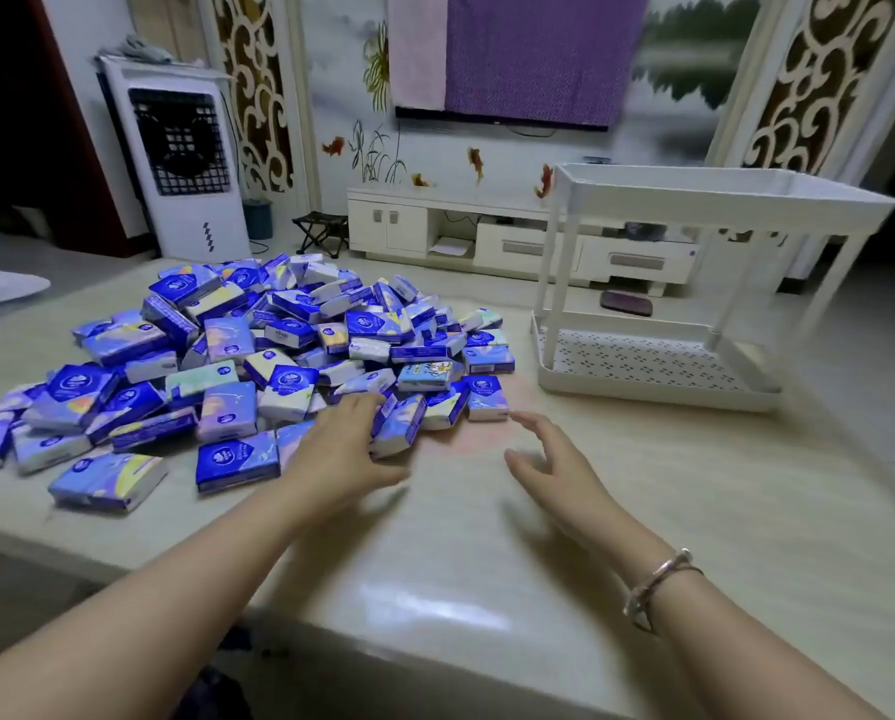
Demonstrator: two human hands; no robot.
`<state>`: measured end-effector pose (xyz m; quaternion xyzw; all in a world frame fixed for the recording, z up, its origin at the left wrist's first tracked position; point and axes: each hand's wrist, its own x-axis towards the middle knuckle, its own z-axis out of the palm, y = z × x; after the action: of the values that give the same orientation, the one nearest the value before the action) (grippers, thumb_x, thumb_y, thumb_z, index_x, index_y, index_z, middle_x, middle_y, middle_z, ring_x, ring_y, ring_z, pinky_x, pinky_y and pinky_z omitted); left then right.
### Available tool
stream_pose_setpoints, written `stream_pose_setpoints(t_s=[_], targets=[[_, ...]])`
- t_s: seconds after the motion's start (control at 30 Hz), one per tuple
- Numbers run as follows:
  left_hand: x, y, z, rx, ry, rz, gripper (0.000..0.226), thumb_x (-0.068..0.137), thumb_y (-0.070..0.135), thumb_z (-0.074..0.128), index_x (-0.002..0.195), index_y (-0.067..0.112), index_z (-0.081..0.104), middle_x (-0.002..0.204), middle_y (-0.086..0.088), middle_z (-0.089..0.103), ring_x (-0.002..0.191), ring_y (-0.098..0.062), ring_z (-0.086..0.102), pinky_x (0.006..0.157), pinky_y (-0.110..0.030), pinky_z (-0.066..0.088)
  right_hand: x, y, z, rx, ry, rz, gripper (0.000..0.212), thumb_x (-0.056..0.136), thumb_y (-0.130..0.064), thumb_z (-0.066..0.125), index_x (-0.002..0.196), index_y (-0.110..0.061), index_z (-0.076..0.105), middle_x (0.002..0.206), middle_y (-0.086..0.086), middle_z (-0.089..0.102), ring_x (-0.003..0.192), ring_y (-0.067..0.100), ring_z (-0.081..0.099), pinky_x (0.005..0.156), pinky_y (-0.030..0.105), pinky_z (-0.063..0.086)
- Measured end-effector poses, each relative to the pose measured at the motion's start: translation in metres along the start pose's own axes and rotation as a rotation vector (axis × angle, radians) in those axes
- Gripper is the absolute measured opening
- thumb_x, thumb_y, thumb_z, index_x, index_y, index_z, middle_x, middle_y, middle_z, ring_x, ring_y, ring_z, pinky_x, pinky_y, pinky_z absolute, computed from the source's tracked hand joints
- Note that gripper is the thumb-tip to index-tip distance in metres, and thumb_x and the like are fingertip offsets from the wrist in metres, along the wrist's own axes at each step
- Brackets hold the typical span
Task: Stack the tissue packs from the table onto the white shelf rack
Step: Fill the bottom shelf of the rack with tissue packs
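Dozens of packs (258,356) lie heaped on the counter (642,511); the rack (715,200) stands bare to the right. Both hands, left (341,449) and right (554,470), reach with fingers spread, holding nothing. Best to gather a few near-edge packs squarely, flat faces together.

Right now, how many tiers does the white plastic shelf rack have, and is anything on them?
2: the white plastic shelf rack has a perforated bottom tier and a top tier. No tissue packs show on either; the top tray's inside is partly hidden.

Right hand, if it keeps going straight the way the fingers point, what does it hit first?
Probably the blue and white tissue pack at the pile's near right edge; the open right hand points at it across bare table, though depth is unclear.
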<state>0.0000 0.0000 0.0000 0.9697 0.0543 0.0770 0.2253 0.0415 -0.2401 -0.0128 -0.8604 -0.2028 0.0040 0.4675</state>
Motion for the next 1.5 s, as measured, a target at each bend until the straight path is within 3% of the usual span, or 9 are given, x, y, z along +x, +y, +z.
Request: stream_pose_setpoints(t_s=[0.23, 0.43, 0.57, 0.7, 0.83, 1.03, 1.2, 1.37, 1.5], targets=[[0.023, -0.007, 0.022, 0.040, 0.182, 0.018, 0.066, 0.080, 0.032, 0.064, 0.138, 0.020, 0.036, 0.135, -0.004, 0.041, 0.120, -0.026, 0.040, 0.094, -0.035, 0.040, 0.061, 0.010, 0.030, -0.126, -0.006, -0.120, 0.046, 0.090, -0.025, 0.057, 0.134, -0.030, 0.046, 0.136, -0.006, 0.048, 0.129, 0.016, 0.038, 0.106, 0.029, 0.031], [0.028, -0.011, 0.034, -0.188, 0.355, 0.129, 0.052, 0.076, 0.022, 0.066, 0.126, 0.022, 0.049, 0.125, 0.005, 0.057, 0.113, -0.018, 0.054, 0.089, -0.037, 0.047, 0.077, 0.016, 0.044, -0.384, 0.067, -0.164, 0.056, 0.081, -0.061, 0.057, 0.134, -0.048, 0.041, 0.133, -0.015, 0.046, 0.121, 0.014, 0.030, 0.106, 0.033, 0.027], [0.040, 0.002, 0.035, -0.385, 0.399, 0.131, 0.049, 0.076, 0.012, 0.066, 0.122, 0.018, 0.051, 0.115, 0.007, 0.060, 0.103, -0.010, 0.054, 0.080, -0.020, 0.039, 0.084, 0.017, 0.039, -0.463, 0.090, -0.215, 0.055, 0.075, -0.067, 0.060, 0.125, -0.050, 0.048, 0.123, -0.015, 0.049, 0.113, 0.015, 0.033, 0.104, 0.033, 0.026], [0.054, 0.023, 0.034, -0.633, 0.425, 0.039, 0.039, 0.082, 0.011, 0.065, 0.116, 0.024, 0.049, 0.098, 0.012, 0.060, 0.082, -0.006, 0.059, 0.066, -0.009, 0.043, 0.082, 0.023, 0.035, -0.245, 0.090, -0.194, 0.044, 0.064, -0.057, 0.075, 0.103, -0.045, 0.058, 0.114, -0.012, 0.051, 0.112, 0.014, 0.035, 0.103, 0.032, 0.030], [0.071, 0.044, 0.047, -0.808, 0.331, -0.009, 0.042, 0.082, 0.027, 0.064, 0.121, 0.023, 0.049, 0.109, -0.005, 0.066, 0.093, -0.020, 0.063, 0.087, -0.035, 0.050, 0.082, 0.026, 0.016, 0.052, 0.084, -0.098, 0.043, 0.060, -0.022, 0.087, 0.091, -0.037, 0.060, 0.116, -0.003, 0.046, 0.108, 0.011, 0.046, 0.084, 0.006, 0.038], [0.106, 0.105, 0.063, -1.364, 0.183, -0.133, 0.017, 0.095, 0.013, 0.050, 0.110, 0.009, 0.044, 0.074, -0.006, 0.057, 0.054, -0.011, 0.054, 0.063, -0.026, 0.045, 0.096, 0.040, -0.032, 0.442, 0.466, 0.029, 0.037, 0.057, -0.023, 0.069, 0.089, -0.039, 0.064, 0.127, 0.014, 0.052, 0.102, 0.032, 0.060, 0.082, 0.034, 0.048], [0.124, 0.144, 0.092, -1.478, 0.187, -0.184, 0.023, 0.090, 0.015, 0.046, 0.113, 0.021, 0.045, 0.097, -0.016, 0.061, 0.075, -0.023, 0.056, 0.067, -0.031, 0.048, 0.099, 0.054, -0.045, 0.749, 0.489, 0.065, 0.025, 0.079, -0.006, 0.069, 0.098, -0.018, 0.061, 0.118, 0.020, 0.061, 0.096, 0.026, 0.061, 0.093, 0.047, 0.048], [0.115, 0.144, 0.097, -1.403, 0.030, 0.044, 0.043, 0.095, 0.007, 0.050, 0.128, 0.033, 0.041, 0.093, -0.011, 0.061, 0.077, -0.020, 0.057, 0.066, -0.023, 0.054, 0.101, 0.058, -0.050, 0.664, 0.613, 0.006, 0.032, 0.082, 0.009, 0.062, 0.098, -0.017, 0.052, 0.109, 0.008, 0.057, 0.095, 0.017, 0.058, 0.081, 0.021, 0.047], [0.105, 0.135, 0.097, -1.235, 0.073, 0.104, 0.042, 0.086, 0.006, 0.067, 0.117, 0.026, 0.046, 0.093, -0.007, 0.068, 0.070, -0.015, 0.060, 0.062, -0.023, 0.052, 0.104, 0.053, -0.042, 0.770, 0.542, 0.024, 0.026, 0.075, -0.012, 0.071, 0.094, -0.021, 0.056, 0.115, 0.017, 0.060, 0.111, 0.038, 0.055, 0.095, 0.046, 0.046]])
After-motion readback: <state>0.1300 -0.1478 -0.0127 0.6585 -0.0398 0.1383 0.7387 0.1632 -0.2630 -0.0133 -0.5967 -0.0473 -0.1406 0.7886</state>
